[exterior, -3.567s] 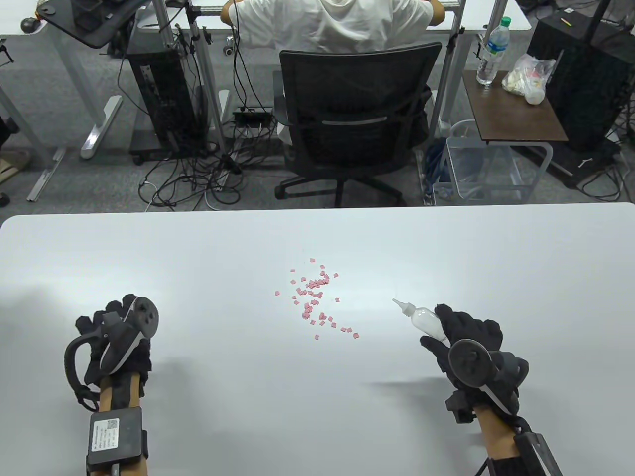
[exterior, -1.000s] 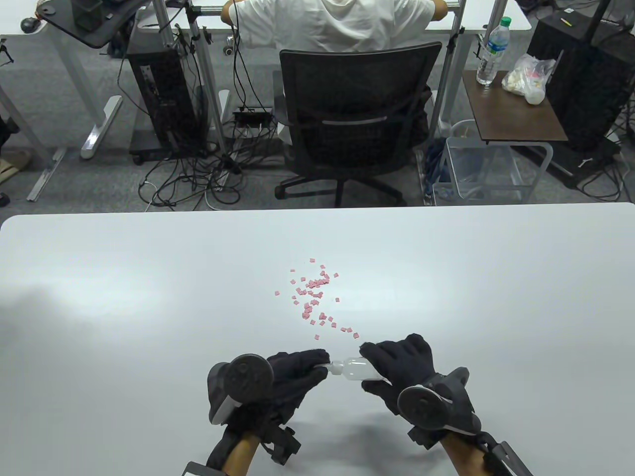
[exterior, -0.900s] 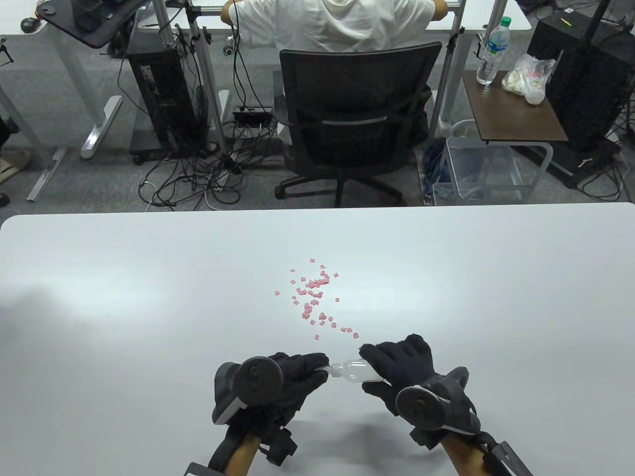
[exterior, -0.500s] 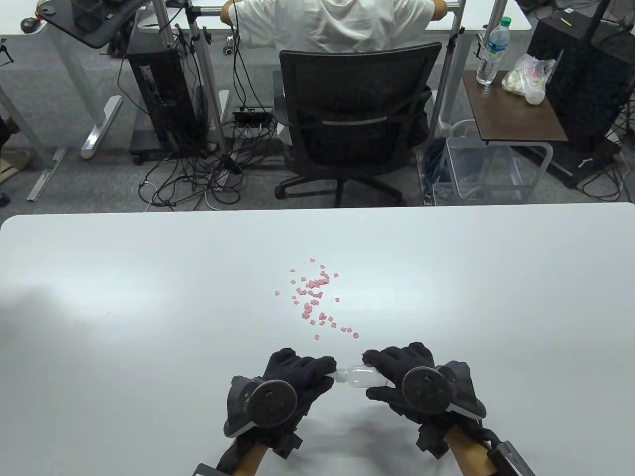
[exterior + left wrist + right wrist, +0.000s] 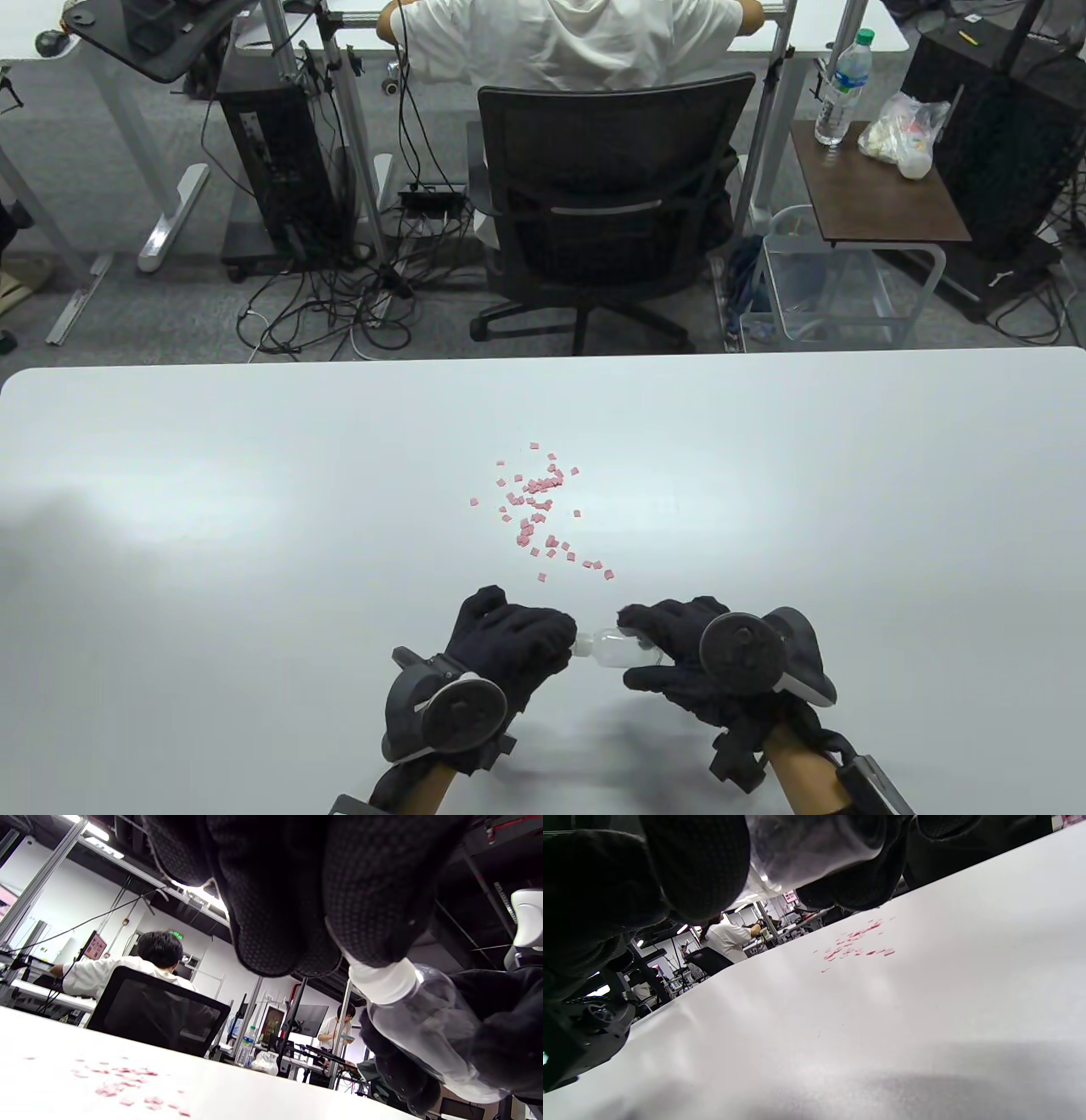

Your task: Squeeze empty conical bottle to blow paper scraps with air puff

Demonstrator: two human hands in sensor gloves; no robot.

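A small clear conical bottle [image 5: 615,649] with a white cap lies sideways between my two hands, just above the white table [image 5: 254,509] near its front edge. My right hand [image 5: 679,645] grips the bottle's body [image 5: 806,849]. My left hand [image 5: 530,637] grips the white cap end [image 5: 382,982], and its nozzle tip is hidden under the fingers. Pink paper scraps [image 5: 539,509] lie scattered on the table beyond the hands; they also show in the left wrist view [image 5: 123,1086] and the right wrist view [image 5: 857,942].
Beyond the table's far edge stand a black office chair [image 5: 607,212] with a seated person, desk frames, cables and a side table with a water bottle [image 5: 840,85].
Both hands came together at the front centre with the bottle between them. In the last second both wrists rolled and the hands drew slightly toward me. The scraps have not moved.
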